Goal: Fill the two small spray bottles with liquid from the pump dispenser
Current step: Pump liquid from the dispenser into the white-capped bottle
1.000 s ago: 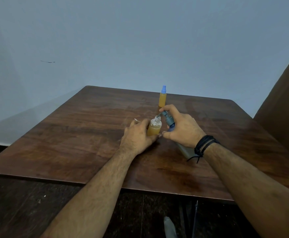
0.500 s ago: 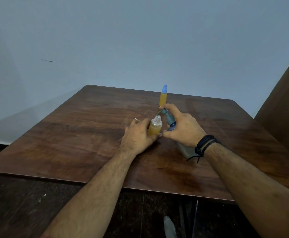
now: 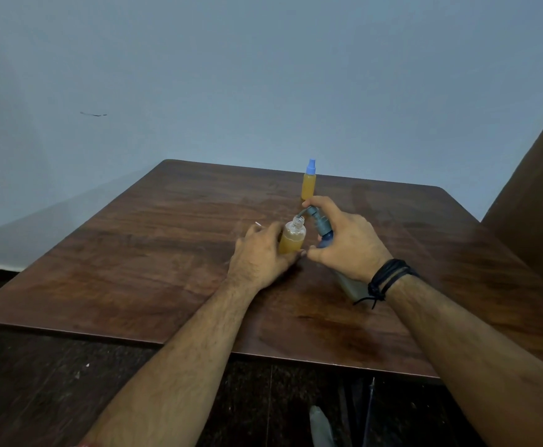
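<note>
An uncapped small bottle (image 3: 292, 237) with amber liquid stands on the brown table (image 3: 173, 240); my left hand (image 3: 260, 256) grips it from the left. My right hand (image 3: 347, 243) holds the pump dispenser (image 3: 321, 223), which is tilted toward the bottle, its grey nozzle over the open neck and my forefinger on the pump head. The dispenser's pale body (image 3: 350, 285) shows below my wrist. A second small bottle (image 3: 309, 182) with amber liquid and a blue spray cap stands upright farther back.
A thin white piece (image 3: 258, 224) pokes out beyond my left hand's fingers. A brown panel (image 3: 534, 201) rises at the right of the table. A pale wall stands behind. Dark floor lies below the table's near edge.
The pump head and my forefinger have risen slightly over the open bottle. Both hands stay in the same place.
</note>
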